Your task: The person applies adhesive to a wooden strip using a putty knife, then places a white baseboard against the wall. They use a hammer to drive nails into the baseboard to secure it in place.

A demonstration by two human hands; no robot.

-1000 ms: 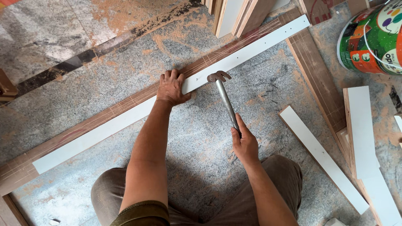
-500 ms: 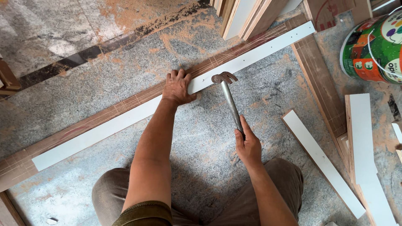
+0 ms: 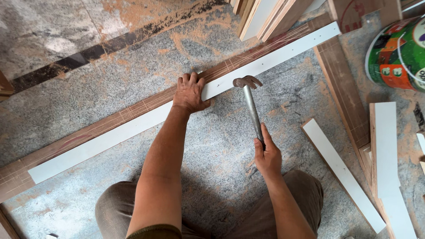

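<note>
Nearest: the person's knees in brown trousers, both cut off by the bottom edge; the forearms reach out over them.

Right hand: fingers wrapped closed around the lower end of a claw hammer. The grip end of the handle is hidden inside the fist. The metal shaft runs up and slightly left; the head lies at the near edge of the white strip, claw pointing right. Whether the face touches the strip cannot be told.

Left hand: laid flat, fingers spread a little, pressing down on the long white strip. It grasps nothing. The fingertips reach over onto the brown wooden batten that runs along the strip's far edge.

The strip and batten lie diagonally on the speckled granite floor, low at left, high at right. The batten's left end is cut off by the frame.

Right side: 1 shorter white strip lying loose, then white-faced board offcuts, partly out of view. Far right: a green and orange bucket, cropped. Top: stacked boards, only the ends showing. Sawdust covers the floor there.
</note>
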